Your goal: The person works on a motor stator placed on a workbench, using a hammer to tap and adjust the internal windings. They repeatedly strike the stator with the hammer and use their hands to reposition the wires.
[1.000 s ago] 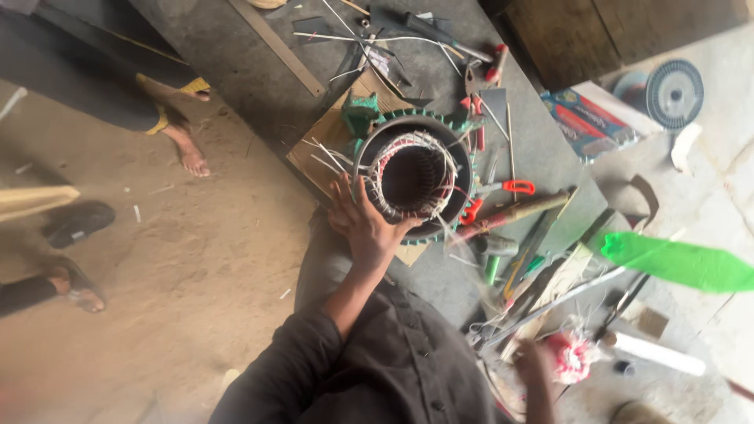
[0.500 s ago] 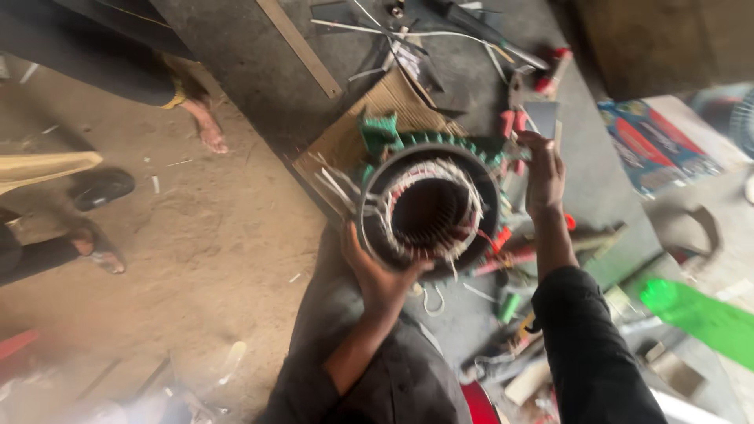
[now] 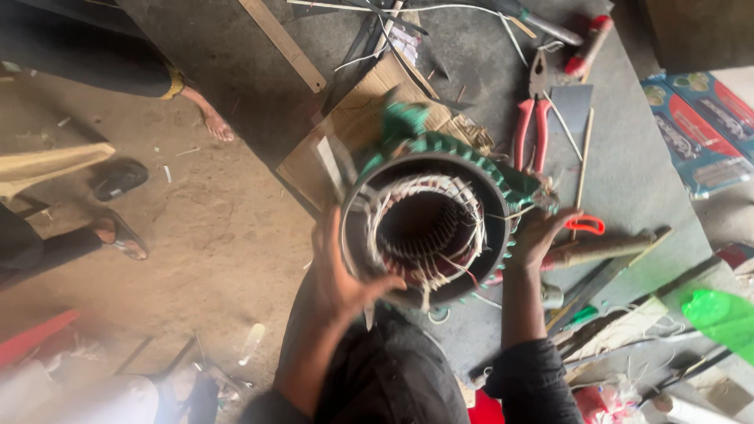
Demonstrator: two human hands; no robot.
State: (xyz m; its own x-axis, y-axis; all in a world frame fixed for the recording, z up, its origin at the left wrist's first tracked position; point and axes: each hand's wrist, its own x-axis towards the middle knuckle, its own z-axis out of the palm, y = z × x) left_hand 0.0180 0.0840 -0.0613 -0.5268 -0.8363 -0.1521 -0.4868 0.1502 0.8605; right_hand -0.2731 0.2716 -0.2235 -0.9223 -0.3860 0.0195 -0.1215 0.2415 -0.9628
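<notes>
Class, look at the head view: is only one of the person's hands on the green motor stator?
No: the left hand grips the motor stator on one side and the right hand holds its other side.

Soft daylight, blurred lower-left corner, mild motion blur

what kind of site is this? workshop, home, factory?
Most likely a small, informal motor-repair workshop. Both hands, left hand and right hand, grip a green motor stator with exposed windings. Red-handled pliers and loose wire lie on the grey work surface, beside a bare dirt floor.
</notes>
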